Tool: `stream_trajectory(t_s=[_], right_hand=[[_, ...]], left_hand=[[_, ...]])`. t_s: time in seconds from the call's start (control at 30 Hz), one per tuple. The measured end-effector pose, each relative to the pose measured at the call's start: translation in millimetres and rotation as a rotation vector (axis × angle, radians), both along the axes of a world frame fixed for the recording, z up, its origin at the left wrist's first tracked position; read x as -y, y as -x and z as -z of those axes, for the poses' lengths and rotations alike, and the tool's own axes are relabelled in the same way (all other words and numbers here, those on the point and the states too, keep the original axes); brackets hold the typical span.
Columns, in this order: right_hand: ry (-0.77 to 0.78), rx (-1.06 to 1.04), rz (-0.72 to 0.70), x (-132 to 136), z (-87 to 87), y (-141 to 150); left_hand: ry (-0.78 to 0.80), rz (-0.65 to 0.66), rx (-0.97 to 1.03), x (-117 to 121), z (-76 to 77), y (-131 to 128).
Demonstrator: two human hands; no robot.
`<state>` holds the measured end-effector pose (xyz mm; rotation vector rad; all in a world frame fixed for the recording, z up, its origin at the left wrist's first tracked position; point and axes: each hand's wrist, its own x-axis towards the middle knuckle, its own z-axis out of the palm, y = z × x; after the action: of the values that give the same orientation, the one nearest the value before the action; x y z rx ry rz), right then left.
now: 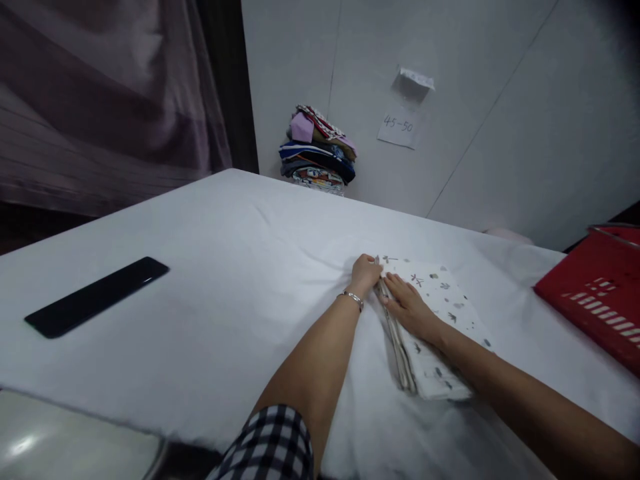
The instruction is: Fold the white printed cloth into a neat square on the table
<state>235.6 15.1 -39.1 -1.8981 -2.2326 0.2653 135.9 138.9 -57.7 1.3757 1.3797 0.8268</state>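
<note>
A folded white cloth (453,300) with small grey leaf and floral prints lies on the white-covered table, its stacked layers showing along the left edge. My left hand (367,275), with a silver bracelet at the wrist, is closed at the far left corner of the cloth, fingers curled around its edge. Pressed against the top near that same edge is my right hand (413,310), fingers stretched out and lying flat. The right forearm covers part of the near right side of the cloth.
A dark, flat, phone-like slab (97,297) lies on the table (225,267) at left. Folded clothes (320,150) are stacked beyond the far edge, near a wall paper (399,128) reading "45-50". A red plastic basket (595,287) stands at right; a curtain (110,100) hangs at left.
</note>
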Motion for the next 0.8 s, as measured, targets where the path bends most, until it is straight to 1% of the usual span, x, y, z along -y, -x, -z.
stream_trajectory(t_s=[0.03, 0.1, 0.17, 0.23, 0.33, 0.43, 0.5, 0.57, 0.63, 0.67, 0.7, 0.73, 0.8], right_hand=[[0.014, -0.005, -0.008, 5, -3.0, 1], [0.027, 0.019, -0.069, 18, -7.0, 5], [0.035, 0.069, -0.133, 31, -7.6, 10], [0.039, 0.101, -0.143, 39, -6.2, 15], [0.034, 0.120, -0.124, 41, -3.9, 18], [0.020, 0.130, -0.119, 39, -3.5, 19], [0.015, 0.127, -0.119, 38, -4.7, 19], [0.013, 0.112, -0.125, 39, -7.2, 20], [0.004, 0.090, -0.137, 40, -11.1, 22], [-0.002, 0.079, -0.146, 39, -13.2, 23], [-0.007, 0.070, -0.154, 39, -15.4, 24], [-0.005, 0.060, -0.158, 38, -17.4, 24], [0.028, 0.032, -0.156, 39, -21.2, 24]], left_hand=[[0.001, 0.001, -0.002, 0, 0.2, 0], [-0.001, 0.004, -0.007, -1, 0.9, 0], [-0.006, 0.008, -0.014, -2, 1.8, 0], [-0.012, 0.014, -0.023, -2, 2.8, 0], [-0.028, 0.018, -0.044, -1, 2.1, 0], [-0.056, 0.019, -0.078, 5, -5.4, 3], [-0.181, 0.001, -0.143, 14, -14.1, 4], [-0.413, 0.016, -0.230, 23, -22.4, 3], [-0.648, 0.130, -0.301, 30, -26.6, 1], [-0.705, 0.215, -0.328, 32, -26.3, 0], [-0.715, 0.304, -0.361, 33, -24.4, -1], [-0.694, 0.381, -0.399, 33, -21.4, -1], [-0.592, 0.481, -0.473, 29, -13.7, -1]])
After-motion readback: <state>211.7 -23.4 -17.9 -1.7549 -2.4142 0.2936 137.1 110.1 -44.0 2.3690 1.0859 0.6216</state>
